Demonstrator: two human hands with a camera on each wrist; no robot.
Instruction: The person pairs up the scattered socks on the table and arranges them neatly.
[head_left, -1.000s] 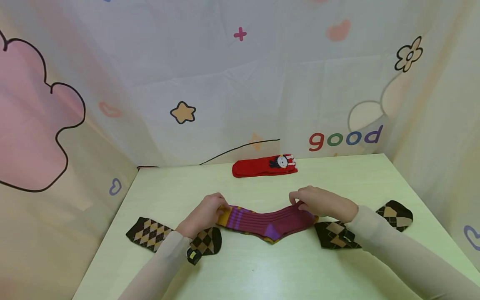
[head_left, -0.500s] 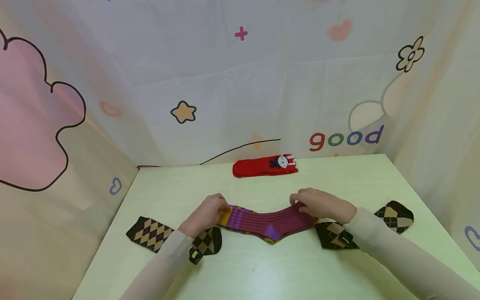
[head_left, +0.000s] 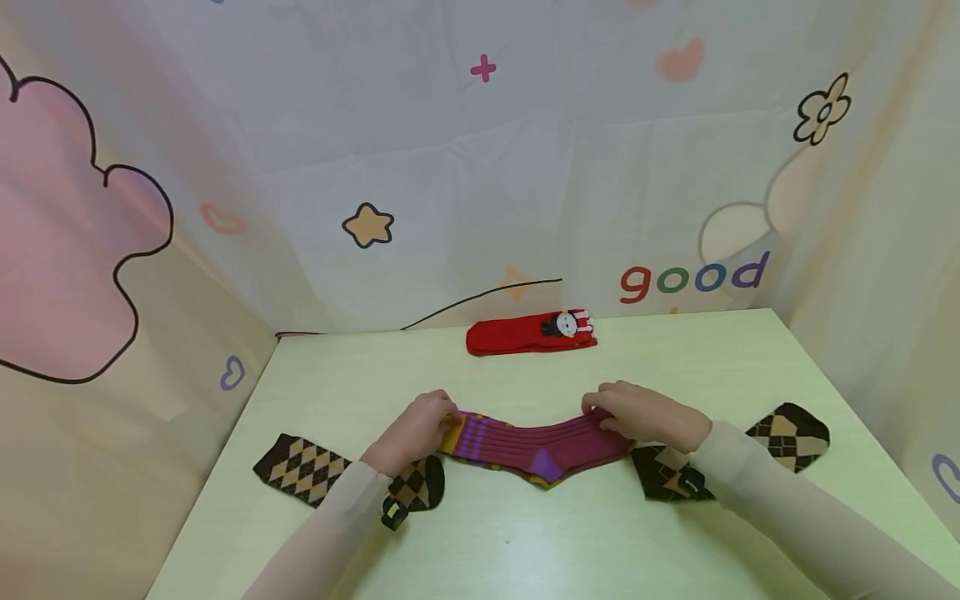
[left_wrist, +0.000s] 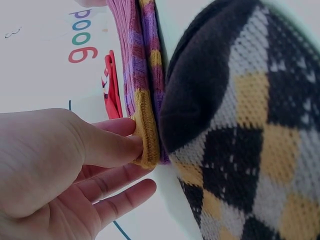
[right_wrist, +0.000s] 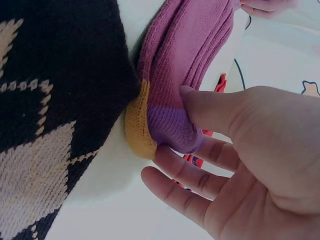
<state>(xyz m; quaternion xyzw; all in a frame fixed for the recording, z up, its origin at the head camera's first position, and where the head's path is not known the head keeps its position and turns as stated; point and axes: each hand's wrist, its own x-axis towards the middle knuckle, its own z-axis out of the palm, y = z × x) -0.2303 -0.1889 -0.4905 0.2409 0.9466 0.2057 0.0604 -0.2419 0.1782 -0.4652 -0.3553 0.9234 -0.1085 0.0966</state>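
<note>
Maroon socks (head_left: 513,446) lie between pinching fingers (left_wrist: 117,126): left hand (head_left: 416,429) at their cuff (left_wrist: 147,132), right hand (head_left: 651,414), slightly lower now, at their toe (right_wrist: 170,127), seemingly settling it.

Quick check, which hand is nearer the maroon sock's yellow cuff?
Left. The left hand pinches the yellow cuff itself; the right hand holds the purple toe end, across the maroon sock.

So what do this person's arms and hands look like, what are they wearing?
The left sleeve and right sleeve are plain, cream and long. The left hand and right hand wear no gloves. A small, boxy black device with a yellow patch sits by the left cuff; another dark device shows by the right. No cables are visible.
</note>
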